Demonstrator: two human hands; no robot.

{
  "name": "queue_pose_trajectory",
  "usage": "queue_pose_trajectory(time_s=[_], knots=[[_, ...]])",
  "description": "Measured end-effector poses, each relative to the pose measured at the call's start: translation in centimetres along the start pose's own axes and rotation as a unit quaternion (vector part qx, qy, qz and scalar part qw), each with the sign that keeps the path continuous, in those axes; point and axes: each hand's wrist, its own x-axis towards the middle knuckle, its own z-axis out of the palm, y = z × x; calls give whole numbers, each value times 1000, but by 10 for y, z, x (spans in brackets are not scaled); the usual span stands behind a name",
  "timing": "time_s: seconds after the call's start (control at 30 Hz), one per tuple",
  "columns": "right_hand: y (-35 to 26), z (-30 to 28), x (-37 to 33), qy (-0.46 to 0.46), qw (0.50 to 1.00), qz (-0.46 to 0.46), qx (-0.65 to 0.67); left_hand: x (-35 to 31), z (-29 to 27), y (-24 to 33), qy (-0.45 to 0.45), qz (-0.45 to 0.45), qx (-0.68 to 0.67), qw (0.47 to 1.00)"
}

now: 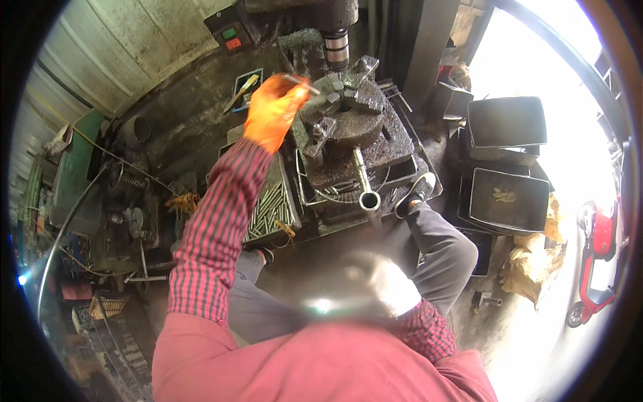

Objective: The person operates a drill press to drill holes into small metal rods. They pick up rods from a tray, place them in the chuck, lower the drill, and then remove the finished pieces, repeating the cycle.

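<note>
My left hand (273, 112), in an orange glove, is raised beside a drill press. Its fingers are closed around a short metal rod (305, 85), whose end points toward the jaws of a dark, oily chuck vise (348, 124). Above the vise hangs the drill press spindle (337, 48). From the vise a tubular handle (362, 175) sticks out toward me. Low in front of my body is my right hand (396, 289), in a whitish glove; blur and glare hide its fingers.
Left of the vise, a tray holds several metal rods (273, 209). A brush (242, 92) lies in a small tray behind my left hand. Dark bins (508, 124) are stacked on the right, near a crumpled sack (532, 268) and a red scooter (598, 258). A switch box (230, 37) is mounted at the back.
</note>
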Motion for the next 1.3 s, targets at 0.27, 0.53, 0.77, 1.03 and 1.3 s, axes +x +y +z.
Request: queue_pose_trajectory(time_s=[0.27,0.53,0.77,1.03,1.3], knots=[[55,-6,-30,75,991,61,90,59,26,-68,-84,-80,181,977],[72,-23,35,274,959,-51,-48,62,33,-73,-110,21,282,953],[-13,41,68,-62,772,112,622,61,34,-70,-113,-16,247,962],[-60,-69,22,246,843,-241,-413,62,31,-71,-119,0,250,961],[-16,37,58,63,913,-20,402,59,33,-70,-103,-10,248,963]])
